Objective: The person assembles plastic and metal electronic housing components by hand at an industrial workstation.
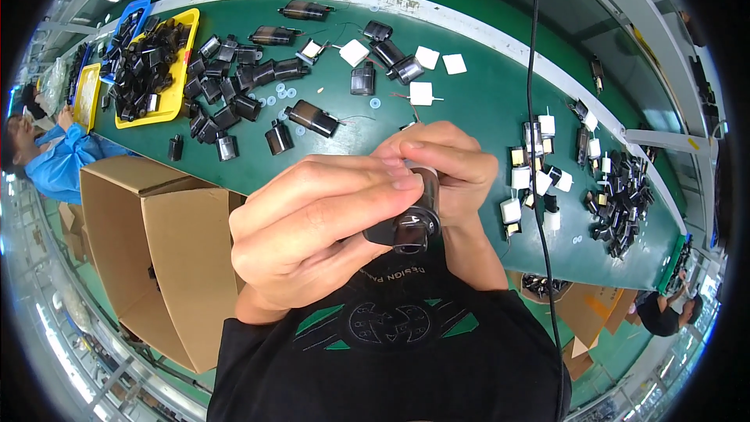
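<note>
Left hand (308,230) and right hand (445,164) both pinch small black cylindrical part (410,227), held above desk (469,117) near edge.

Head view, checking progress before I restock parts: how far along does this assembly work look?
Done: cannot tell; no finished pile is clearly set apart. In hand: both the left hand and right hand grip one small black plastic cylindrical part close to the chest. Left: many loose black parts lie on the green work table, more fill the yellow plastic tray, plus white square pieces.
</note>
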Demonstrator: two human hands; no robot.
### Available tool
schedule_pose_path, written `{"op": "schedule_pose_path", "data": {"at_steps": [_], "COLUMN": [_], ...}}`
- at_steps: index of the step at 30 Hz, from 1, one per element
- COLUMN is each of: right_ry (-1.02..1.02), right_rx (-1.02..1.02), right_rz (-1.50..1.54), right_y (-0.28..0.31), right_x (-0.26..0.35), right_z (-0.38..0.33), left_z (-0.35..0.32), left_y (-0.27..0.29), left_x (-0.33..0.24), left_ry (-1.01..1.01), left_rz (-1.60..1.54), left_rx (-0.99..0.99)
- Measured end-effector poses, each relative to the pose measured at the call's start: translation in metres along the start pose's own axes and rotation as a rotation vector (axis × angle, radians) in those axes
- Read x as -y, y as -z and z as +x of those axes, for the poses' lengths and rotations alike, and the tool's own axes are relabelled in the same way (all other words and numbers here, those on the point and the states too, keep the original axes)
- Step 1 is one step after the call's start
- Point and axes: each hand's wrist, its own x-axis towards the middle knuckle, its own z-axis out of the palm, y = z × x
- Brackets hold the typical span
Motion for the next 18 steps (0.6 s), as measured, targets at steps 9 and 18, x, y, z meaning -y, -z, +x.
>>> {"op": "schedule_pose_path", "data": {"at_steps": [9,18], "right_ry": [0.023,0.028], "right_rx": [0.045,0.052], "right_rz": [-0.109,-0.174], "right_y": [-0.0002,0.0009], "right_x": [-0.0002,0.0076], "right_z": [0.0006,-0.0013], "left_z": [-0.0026,-0.0027], "left_y": [0.0047,0.0018], "left_x": [-0.0048,-0.0054], "left_ry": [0.02,0.083], "left_rz": [0.054,0.024], "left_rx": [0.02,0.006]}}
